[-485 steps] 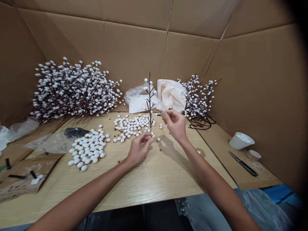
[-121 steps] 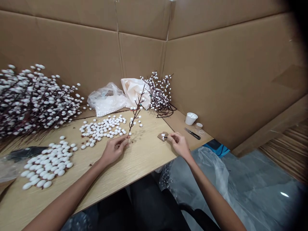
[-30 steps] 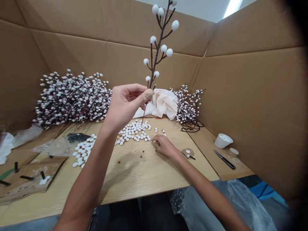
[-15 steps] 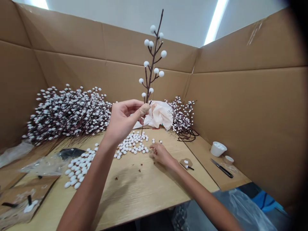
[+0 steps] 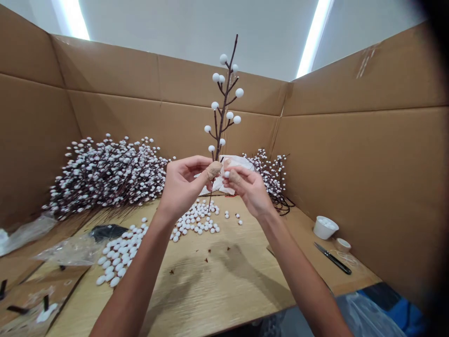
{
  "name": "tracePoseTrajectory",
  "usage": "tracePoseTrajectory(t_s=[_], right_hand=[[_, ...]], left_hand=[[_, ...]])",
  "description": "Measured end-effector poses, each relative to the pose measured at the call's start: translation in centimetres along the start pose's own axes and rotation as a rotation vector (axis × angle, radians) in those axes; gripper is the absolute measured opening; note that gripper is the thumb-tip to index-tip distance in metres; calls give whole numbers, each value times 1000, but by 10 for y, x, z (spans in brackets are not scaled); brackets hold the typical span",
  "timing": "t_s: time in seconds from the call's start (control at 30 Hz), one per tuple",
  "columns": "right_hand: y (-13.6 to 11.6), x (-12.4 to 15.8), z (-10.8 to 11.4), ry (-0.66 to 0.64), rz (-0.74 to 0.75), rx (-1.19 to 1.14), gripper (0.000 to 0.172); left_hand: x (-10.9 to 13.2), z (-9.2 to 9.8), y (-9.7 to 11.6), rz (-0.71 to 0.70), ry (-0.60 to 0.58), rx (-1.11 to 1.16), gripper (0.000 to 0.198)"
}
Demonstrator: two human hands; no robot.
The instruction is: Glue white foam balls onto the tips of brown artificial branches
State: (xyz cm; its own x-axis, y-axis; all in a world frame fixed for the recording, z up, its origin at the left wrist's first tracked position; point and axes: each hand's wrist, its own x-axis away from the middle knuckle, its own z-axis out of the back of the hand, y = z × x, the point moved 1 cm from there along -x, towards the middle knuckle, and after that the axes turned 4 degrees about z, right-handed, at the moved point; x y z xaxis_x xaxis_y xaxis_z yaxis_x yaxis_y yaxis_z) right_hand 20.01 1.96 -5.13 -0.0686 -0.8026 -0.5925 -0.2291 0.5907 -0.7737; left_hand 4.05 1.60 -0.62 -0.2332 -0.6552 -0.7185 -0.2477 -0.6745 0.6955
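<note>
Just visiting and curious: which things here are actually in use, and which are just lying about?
In use: left hand pinching the upright branch; right hand holding a white bead beside it; loose beads on the table below.
Lying about: big pile of beaded branches, smaller pile, white cup, knife, plastic bag.

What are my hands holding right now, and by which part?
The left hand pinches the branch low on its stem; the right hand holds a white bead at its fingertips.

Open tabletop [image 5: 217, 285] up front, loose white beads [image 5: 196, 222] and branch pile [image 5: 105, 173] beyond (cardboard walls [image 5: 351, 178] around).
</note>
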Motion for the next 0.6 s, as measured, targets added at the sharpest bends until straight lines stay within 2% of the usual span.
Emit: tracePoseTrajectory(t_s=[0.07,0.17,0.3,0.43,0.6], right_hand=[[-23,-6,-8,-25,68,-74,20],[-40,-10,-15,-50,106,-118,14],[-38,-10,-20,-31,80,-203,10],[-33,-10,-23,-47,49,-274,14],[-37,-11,-20,-80,101,-195,23]], left_hand=[[0,1,1,-18,8,7,11],[2,2,3,-32,31,9,10],[4,-2,5,-25,31,-6,11],[6,-8,6,2,44,-44,16],[4,-11,3,-15,64,-113,14]])
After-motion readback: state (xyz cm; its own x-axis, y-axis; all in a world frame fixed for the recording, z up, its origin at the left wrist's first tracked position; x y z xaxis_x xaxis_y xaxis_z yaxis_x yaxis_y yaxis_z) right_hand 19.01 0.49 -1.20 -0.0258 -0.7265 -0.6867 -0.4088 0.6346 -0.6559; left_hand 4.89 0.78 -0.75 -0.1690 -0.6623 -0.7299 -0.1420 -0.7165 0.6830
